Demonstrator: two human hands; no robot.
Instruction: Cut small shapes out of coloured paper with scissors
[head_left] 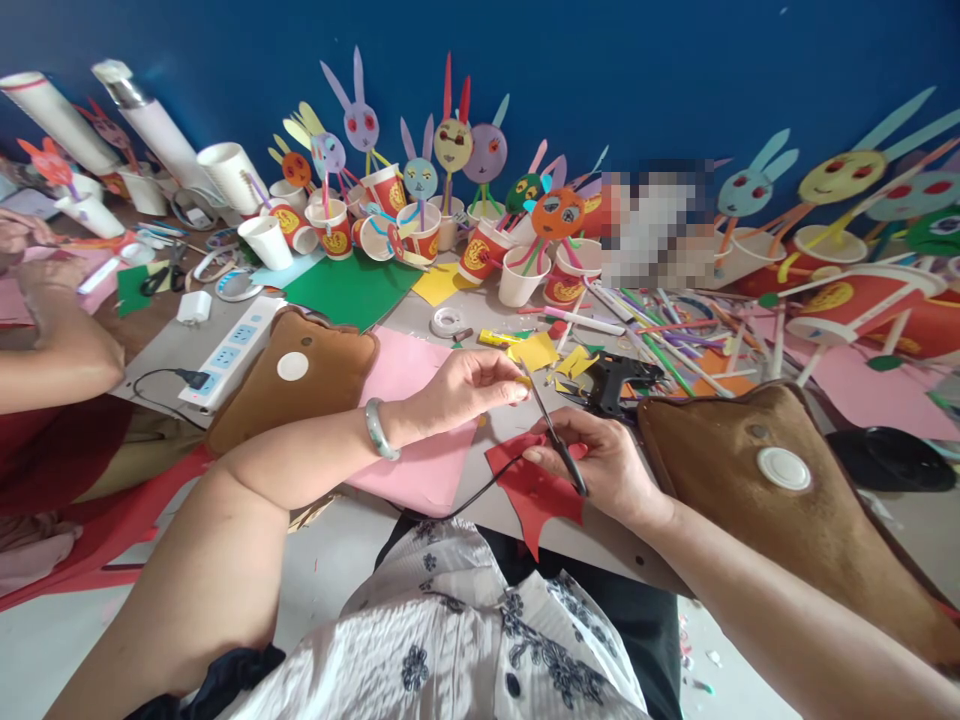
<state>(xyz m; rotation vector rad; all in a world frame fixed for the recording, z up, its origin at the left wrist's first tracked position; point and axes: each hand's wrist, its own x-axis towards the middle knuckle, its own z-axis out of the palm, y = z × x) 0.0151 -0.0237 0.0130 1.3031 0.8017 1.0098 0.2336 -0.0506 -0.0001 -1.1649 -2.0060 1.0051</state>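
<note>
Near the desk's (622, 545) front edge, the right grip (600, 455) is closed round scissors (559, 440) above red paper (534, 505); the left grip (480, 390) pinches a small yellow piece (523, 381) at the blades. Brown cushions (720, 500) flank this space. Before the blue wall (600, 90), paper cups (334, 228) hold rabbit-faced figures (360, 120).

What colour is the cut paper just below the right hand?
The paper is red, clearest in the head view.

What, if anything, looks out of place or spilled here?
One red-and-white paper cup lies tipped, while most around it stand upright. Ragged yellow paper scraps litter the table beyond the right hand, and small bits are strewn on the floor, as if dropped.
</note>
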